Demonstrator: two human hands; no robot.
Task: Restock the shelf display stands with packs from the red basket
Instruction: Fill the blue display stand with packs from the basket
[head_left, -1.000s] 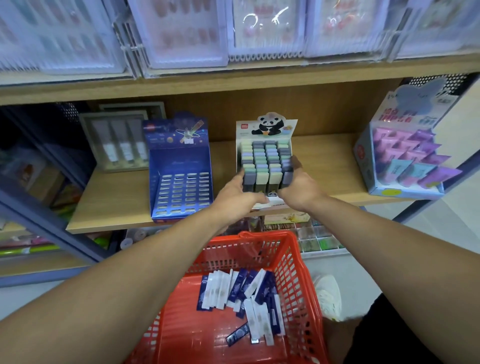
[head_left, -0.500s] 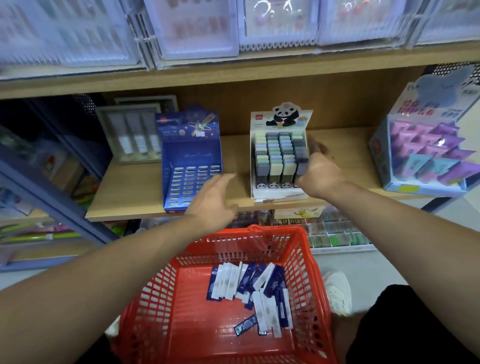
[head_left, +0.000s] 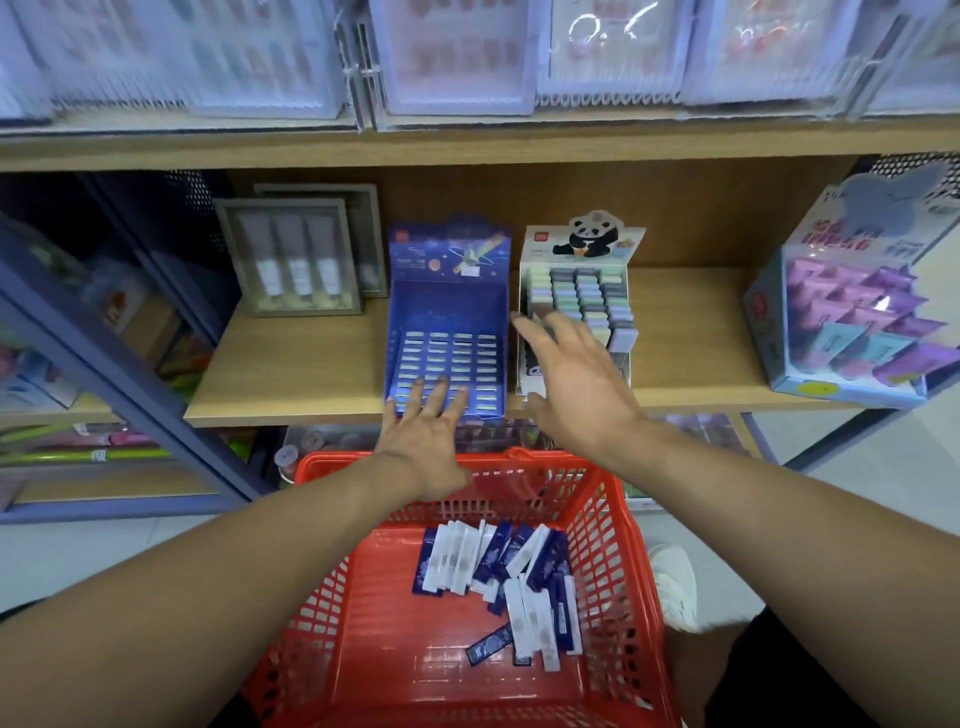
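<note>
Evidently both hands are bare of packs and spread: the left hand (head_left: 423, 441) lies flat with straight fingers on the front lip of the blue display stand (head_left: 448, 332), probably to steady or square it at the shelf's edge, while the right hand (head_left: 574, 387) hangs open, fingers apart, in front of the panda display stand (head_left: 582, 306) at the blue stand's 3 o'clock, gripping nothing. The blue stand is printed card with a stepped floor of narrow slots, all seemingly unfilled, so it reads as the one to fill. The packs (head_left: 498, 577), slim flat blue-and-white sleeves, lie loose in a heap on the floor of the red basket (head_left: 363, 623), a rigid plastic lattice sitting at 6 o'clock below the wooden shelf (head_left: 291, 374). The panda stand already holds rows of pastel blocks. None of the basket's packs looks slotted yet.
</note>
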